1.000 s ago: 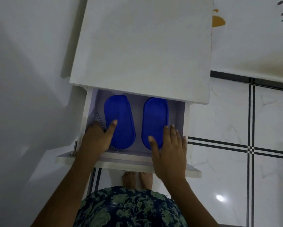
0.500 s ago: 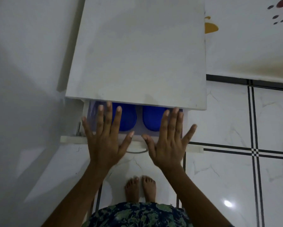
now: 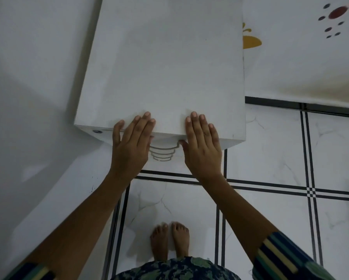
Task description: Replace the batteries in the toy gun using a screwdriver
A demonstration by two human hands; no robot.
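- Both hands lie flat and hold nothing: the left hand (image 3: 132,144) and the right hand (image 3: 201,146) have straight fingers spread over the front top edge of the white cabinet (image 3: 165,57), fingertips on its top and palms hanging over its front face.
- Between the two hands, on the cabinet's front, a stack of curved handle cut-outs (image 3: 162,153) shows. The drawer fronts look flush with one another, so I judge every drawer to be shut.
- None of the task's things is in view: no toy gun, screwdriver or batteries on the cabinet's top, in front of it or beside it. Whether any of them is inside the cabinet cannot be told from here.
- In front of the cabinet lies the tiled floor (image 3: 270,158) with black lines, where the person's bare feet (image 3: 169,239) stand close together. A plain wall (image 3: 28,77) runs along the cabinet's left side, and a white sheet with red and yellow prints (image 3: 300,57) lies to its right.
- As I read it, the work itself has not begun and this is a search for the tool or the toy.
- Risks from here:
  - pressing hard on the front edge could tip or shift the cabinet on the smooth tiles;
  - a drawer pulled sharply could slide out over the feet directly below it;
  - fingers hooked in the cut-outs could be pinched if a neighbouring drawer moves too;
  - the light is dim, so a small screwdriver or battery is easy to miss.
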